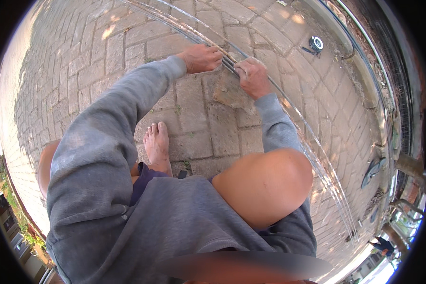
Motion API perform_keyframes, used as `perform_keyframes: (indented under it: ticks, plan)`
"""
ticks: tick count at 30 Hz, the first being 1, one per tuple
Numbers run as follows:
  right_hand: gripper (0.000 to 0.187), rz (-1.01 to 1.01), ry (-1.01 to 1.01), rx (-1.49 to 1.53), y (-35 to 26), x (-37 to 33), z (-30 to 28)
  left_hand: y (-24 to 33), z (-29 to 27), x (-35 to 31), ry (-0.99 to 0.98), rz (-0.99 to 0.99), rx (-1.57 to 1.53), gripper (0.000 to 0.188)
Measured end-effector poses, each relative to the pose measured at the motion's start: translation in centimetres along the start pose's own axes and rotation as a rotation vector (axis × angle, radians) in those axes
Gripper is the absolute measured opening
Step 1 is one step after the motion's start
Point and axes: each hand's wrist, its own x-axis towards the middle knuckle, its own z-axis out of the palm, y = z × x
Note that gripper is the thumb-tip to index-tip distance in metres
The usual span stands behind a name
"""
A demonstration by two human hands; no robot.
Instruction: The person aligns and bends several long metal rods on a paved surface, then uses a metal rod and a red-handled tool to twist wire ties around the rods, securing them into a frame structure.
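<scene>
- The long, thin rods (pixel 229 62) lie in a bundle running diagonally from the top edge, between the two hands, to the lower right; they look like metal, some grey, some rust-brown with pale patches.
- The left hand (pixel 202 58) is curled closed on the bundle, knuckles up.
- The right hand (pixel 252 78) grips it a little farther along, thumb and fingers bent around the rods.
- Under that stretch sits a flat, rough-edged brown slab (pixel 229 92).
- Rectangular paving bricks (pixel 189 135), worn and dusty, cover the ground.
- The right forearm, in a grey sleeve (pixel 277 120), hides part of the rods, and a bare knee (pixel 274 184) juts up near them.
- A bare foot (pixel 156 144) rests on the paving.
- Beyond the rods lies a round black-and-white object (pixel 315 44) near a stone kerb (pixel 364 85).
- Farther right is a dark sandal (pixel 373 173).
</scene>
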Motion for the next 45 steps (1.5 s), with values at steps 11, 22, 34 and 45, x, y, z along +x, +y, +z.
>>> perform_keyframes:
  ticks: [11,22,34,45]
  plan:
    - [0.01,-0.006,-0.115,-0.242,-0.5,1.5,0.3,0.1,0.0,0.1,0.114,0.001,0.004,0.011]
    - [0.014,0.015,-0.323,0.072,-6.4,16.3,-2.9,0.9,0.7,-0.3,0.172,-0.088,-0.011,0.012]
    - [0.012,-0.104,-0.338,-0.051,-4.7,18.0,8.5,1.2,2.6,-0.2,0.4,-0.095,-0.015,0.017]
    - [0.014,-0.255,-0.426,-0.429,-6.0,18.7,9.4,1.6,3.8,0.0,0.476,-0.096,0.082,0.019]
